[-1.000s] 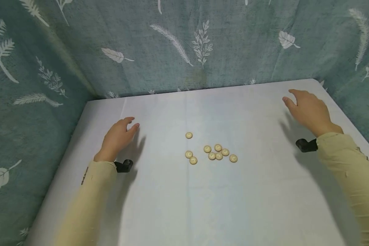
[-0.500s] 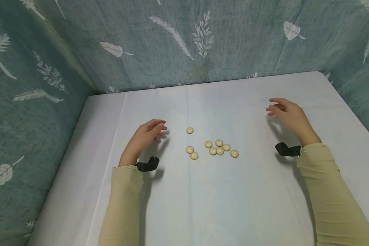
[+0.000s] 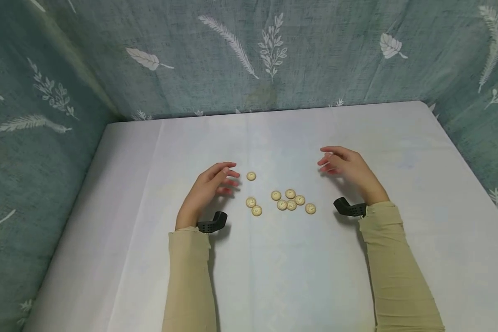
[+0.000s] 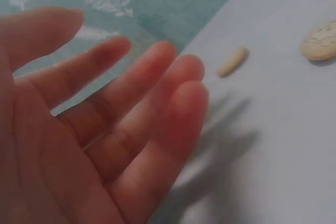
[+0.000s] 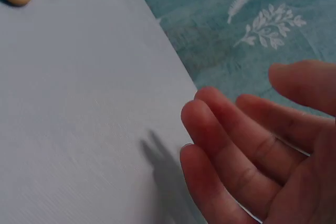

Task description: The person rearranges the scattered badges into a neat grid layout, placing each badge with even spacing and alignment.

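Main risk, my read: knocking discs about. Left hand (image 3: 209, 184) has its fingers (image 4: 184, 124) just beside the lone disc (image 3: 251, 176) on the far left of the set; a low sweep to the right would likely clip it and send it sliding. Left wrist unit (image 3: 213, 223) juts toward the pair (image 3: 251, 202), so dropping the wrist while reaching right could drag those two. Right hand (image 3: 350, 170) is to the far right of the cluster (image 3: 292, 205); its wrist unit (image 3: 350, 207) could catch the outlying disc (image 3: 310, 209) if it swings left at bench height. Cluster is five discs packed tight, some apparently touching, so grabbing one probably nudges its neighbours. Flat, low pieces on a smooth-looking bench (image 3: 315, 276): hard to get a fingertip under, easy to skid. Both hands over the middle at once could also bump.

Fingers on both: loosely bent, thumb apart from the rest, nothing gripped. Both hands look raised off the bench.

Discs: nine, mid-bench, all lying flat. Small, round, pale yellow-tan, biscuit-like, rounded edges, dark face-like marks on top. Much alike in size. Material can't be told from here; left wrist view is soft.
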A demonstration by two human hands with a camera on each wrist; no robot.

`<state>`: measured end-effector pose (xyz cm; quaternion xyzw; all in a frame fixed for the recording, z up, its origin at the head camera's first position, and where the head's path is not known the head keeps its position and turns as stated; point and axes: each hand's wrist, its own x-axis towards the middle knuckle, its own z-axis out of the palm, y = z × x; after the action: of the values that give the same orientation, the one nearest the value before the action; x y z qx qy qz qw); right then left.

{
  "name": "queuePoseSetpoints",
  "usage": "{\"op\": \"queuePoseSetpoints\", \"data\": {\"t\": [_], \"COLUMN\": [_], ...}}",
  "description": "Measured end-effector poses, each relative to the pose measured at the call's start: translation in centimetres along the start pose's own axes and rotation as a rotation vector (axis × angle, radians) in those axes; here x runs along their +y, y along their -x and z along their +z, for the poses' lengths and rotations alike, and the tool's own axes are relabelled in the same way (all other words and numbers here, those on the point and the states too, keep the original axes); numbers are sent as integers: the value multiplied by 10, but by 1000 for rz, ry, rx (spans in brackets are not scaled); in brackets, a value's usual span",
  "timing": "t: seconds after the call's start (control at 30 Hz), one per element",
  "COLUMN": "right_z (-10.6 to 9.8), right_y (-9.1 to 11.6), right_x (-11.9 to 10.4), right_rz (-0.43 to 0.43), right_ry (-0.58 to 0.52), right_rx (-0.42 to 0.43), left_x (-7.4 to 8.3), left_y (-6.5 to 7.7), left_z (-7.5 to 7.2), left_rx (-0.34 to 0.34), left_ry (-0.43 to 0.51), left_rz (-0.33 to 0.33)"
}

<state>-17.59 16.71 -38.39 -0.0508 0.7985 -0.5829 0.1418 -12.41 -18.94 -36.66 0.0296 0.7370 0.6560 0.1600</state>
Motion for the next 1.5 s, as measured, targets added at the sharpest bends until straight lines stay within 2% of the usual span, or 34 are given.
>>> {"op": "queuePoseSetpoints", "data": {"t": [0.1, 0.23, 0.43, 0.53, 0.63, 0.93, 1.13, 1.37, 1.5], "right_z": [7, 18, 26, 28, 31, 43, 51, 54, 55], "right_y": [3, 1, -7, -6, -6, -7, -8, -7, -5], "right_x": [-3, -4, 0, 0, -3, -6, -10, -11, -11], "right_rz": [34, 62, 70, 69, 68, 62, 18, -40, -66], "right_ry": [-25, -28, 73, 132, 187, 300, 396, 545, 547], "right_rx": [-48, -128, -188, -200, -207, -236, -278, -283, -312], "left_x": [-8, -14, -26, -26, -23, -20, -19, -19, -18], "left_y": [-1, -5, -12, -10, -8, -9, -11, -10, -9], "left_z": [2, 2, 3, 5, 6, 11, 8, 11, 14], "left_rx": [-12, -15, -33, -29, -28, -55, -70, -105, -109], "left_ry": [17, 1, -74, -96, -129, -323, -383, -449, -489], "left_rz": [10, -16, -119, -177, -208, -201, -203, -159, -155]}}
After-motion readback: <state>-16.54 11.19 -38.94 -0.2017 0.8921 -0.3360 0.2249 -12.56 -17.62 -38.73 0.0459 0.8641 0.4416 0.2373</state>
